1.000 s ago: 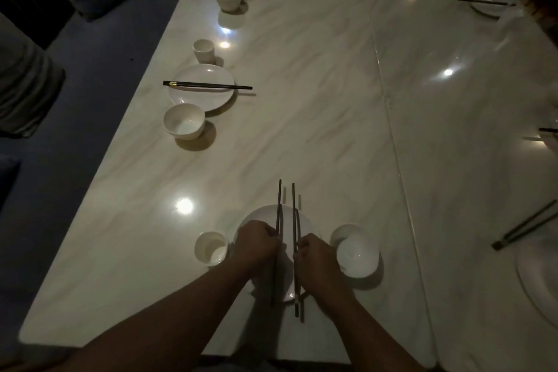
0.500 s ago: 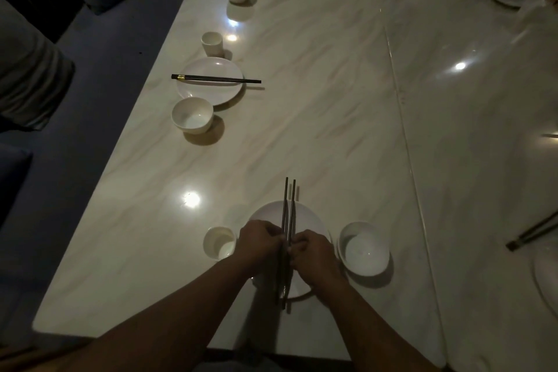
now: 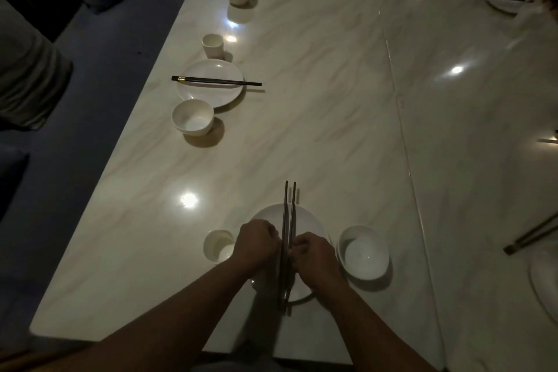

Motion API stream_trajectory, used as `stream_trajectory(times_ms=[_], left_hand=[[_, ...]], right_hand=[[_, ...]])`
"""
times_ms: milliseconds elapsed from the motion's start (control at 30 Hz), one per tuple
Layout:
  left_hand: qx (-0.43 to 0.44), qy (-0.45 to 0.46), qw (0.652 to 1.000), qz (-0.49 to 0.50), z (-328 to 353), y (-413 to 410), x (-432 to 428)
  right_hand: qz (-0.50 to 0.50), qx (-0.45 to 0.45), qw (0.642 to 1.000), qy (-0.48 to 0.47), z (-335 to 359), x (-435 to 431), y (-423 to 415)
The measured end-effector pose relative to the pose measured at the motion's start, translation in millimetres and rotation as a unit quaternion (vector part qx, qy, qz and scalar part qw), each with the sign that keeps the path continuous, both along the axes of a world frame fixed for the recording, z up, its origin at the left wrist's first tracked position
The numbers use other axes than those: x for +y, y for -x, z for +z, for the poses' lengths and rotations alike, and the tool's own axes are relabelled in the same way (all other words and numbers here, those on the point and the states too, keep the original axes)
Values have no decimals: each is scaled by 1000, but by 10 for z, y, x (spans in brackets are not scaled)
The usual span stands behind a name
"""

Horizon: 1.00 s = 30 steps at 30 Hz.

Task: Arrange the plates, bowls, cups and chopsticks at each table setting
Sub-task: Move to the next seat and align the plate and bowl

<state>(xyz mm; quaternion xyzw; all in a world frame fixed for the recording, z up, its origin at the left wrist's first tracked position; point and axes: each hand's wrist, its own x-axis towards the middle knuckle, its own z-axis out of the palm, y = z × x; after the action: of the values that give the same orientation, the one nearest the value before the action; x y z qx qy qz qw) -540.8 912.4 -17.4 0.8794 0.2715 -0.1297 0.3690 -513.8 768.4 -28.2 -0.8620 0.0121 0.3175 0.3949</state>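
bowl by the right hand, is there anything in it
No, the bowl beside the right hand shows only its bare white inside.

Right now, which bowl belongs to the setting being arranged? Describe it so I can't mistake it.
Start at the near end of the marble table, where both hands pinch a pair of chopsticks over a plate. The bowl sits just beyond the right hand; the other bowls sit along the table's left edge.
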Motion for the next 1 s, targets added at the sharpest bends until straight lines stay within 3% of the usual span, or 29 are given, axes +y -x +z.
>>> stream_trajectory(times_ms=[267,467,667,1000], left_hand=[[-51,-101,987,-114,440,-6,307],[83,-128,962,-226,657,169,701],[114,-96,956,-251,688,365,838],[67,-95,965,-234,658,445,828]], right_hand=[[19,-54,998,31,78,50,8],[34,-62,994,87,103,160,14],[45,-59,993,92,78,250,52],[49,-61,991,108,62,275,64]])
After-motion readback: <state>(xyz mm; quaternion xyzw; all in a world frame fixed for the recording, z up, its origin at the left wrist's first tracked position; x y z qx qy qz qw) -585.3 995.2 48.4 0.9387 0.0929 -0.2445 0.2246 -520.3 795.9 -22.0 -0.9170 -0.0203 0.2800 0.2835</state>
